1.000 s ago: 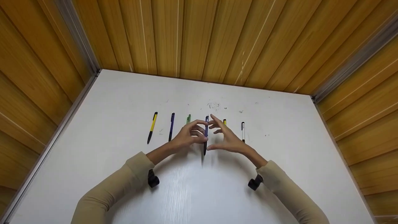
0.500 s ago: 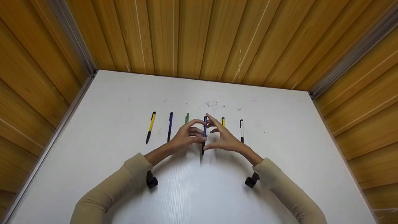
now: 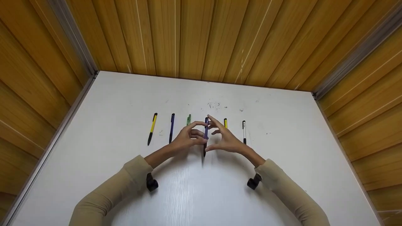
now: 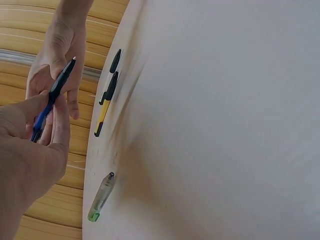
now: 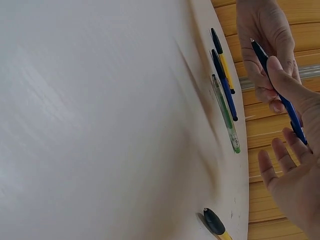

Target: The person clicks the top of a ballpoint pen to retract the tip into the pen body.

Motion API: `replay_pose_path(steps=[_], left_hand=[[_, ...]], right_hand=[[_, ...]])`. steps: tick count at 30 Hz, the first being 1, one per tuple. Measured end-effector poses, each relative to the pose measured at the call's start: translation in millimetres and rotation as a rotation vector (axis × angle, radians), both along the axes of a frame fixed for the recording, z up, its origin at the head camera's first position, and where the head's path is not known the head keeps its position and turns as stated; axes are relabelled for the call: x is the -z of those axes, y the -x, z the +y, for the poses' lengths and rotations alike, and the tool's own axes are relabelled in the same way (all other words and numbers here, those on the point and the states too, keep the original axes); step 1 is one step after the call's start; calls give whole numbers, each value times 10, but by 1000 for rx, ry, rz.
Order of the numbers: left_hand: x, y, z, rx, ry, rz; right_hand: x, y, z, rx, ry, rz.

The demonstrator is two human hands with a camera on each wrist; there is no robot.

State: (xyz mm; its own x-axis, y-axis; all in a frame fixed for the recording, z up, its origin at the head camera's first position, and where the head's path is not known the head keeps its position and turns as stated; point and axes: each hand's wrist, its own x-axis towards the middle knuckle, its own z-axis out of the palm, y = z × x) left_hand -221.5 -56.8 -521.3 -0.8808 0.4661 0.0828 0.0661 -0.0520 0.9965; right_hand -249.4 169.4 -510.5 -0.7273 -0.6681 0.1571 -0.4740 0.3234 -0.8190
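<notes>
My left hand (image 3: 185,139) pinches a blue ballpoint pen (image 3: 206,132) between thumb and fingers, above the table. The pen's dark grip (image 4: 61,81) and tip point toward me. On its other side, my right hand (image 3: 230,141) has its index finger stretched by the far end and its thumb against the dark grip. In the right wrist view, the thumb lies over the pen (image 5: 288,105) while the other fingers (image 5: 285,156) are spread and straight. Whether the right index finger presses on the pen's end cannot be made out.
On the white table (image 3: 125,94) lie a yellow-black pen (image 3: 152,128), another blue pen (image 3: 171,128), a transparent green pen (image 3: 188,120), a second yellow pen (image 3: 225,122) and a white-black pen (image 3: 244,131), in a row. Wood-patterned walls (image 3: 194,40) enclose the table.
My right hand has closed the small gap to the blue pen, and its thumb and index finger now meet it. The left hand keeps its pinch, almost still. The other pens lie unmoved.
</notes>
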Motion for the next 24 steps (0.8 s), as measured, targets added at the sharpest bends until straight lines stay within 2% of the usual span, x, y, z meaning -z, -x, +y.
replay_pose_path(steps=[6,11,16,24], left_hand=[[37,5,-4,11,-12,0],[50,3,-6,9,-8,27],[48,-2,-9,31,-57,0],[37,-3,1,26,-34,-13]], right_hand=[[5,-8,-21,3,0,-4],[16,-7,-32,13,2,11],[26,1,-43,23,13,20],[37,-3,-38,23,4,18]])
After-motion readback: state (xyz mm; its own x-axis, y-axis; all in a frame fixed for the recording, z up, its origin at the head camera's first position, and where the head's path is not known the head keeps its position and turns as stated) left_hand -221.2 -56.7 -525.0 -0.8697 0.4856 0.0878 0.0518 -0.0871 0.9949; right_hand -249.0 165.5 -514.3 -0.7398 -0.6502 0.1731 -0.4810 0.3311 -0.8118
